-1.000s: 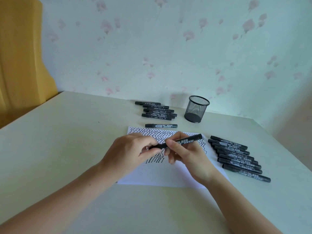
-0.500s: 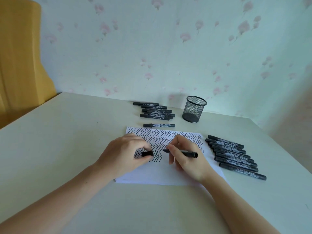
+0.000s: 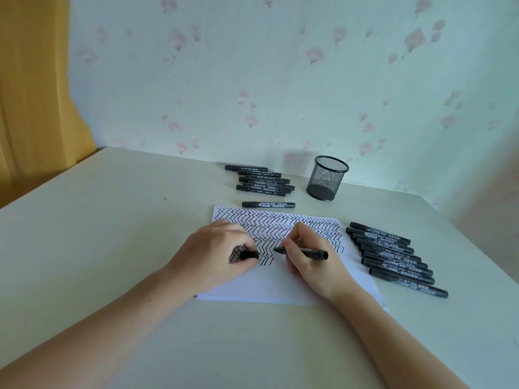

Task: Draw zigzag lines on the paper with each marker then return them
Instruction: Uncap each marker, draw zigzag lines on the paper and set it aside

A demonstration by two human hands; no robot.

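A white paper [image 3: 280,287] lies on the table, its upper half filled with black zigzag lines. My right hand [image 3: 311,259] grips an uncapped black marker [image 3: 309,252] with its tip pointing left just above the lowest zigzag row. My left hand [image 3: 213,256] rests on the paper's left part and pinches the marker's black cap [image 3: 249,254]. Several capped markers lie in a row [image 3: 393,256] to the right of the paper. Another group of markers [image 3: 262,181] lies beyond the paper, with a single marker [image 3: 268,204] at the paper's top edge.
A black mesh pen cup [image 3: 327,182] stands upright at the back near the wall. The cream table [image 3: 112,248] runs to a right edge past the marker row. A yellow curtain [image 3: 33,94] hangs at the far left.
The cap has come off the marker: my left hand pulled it away to the left, and my right hand lowered the marker's tip to the paper.
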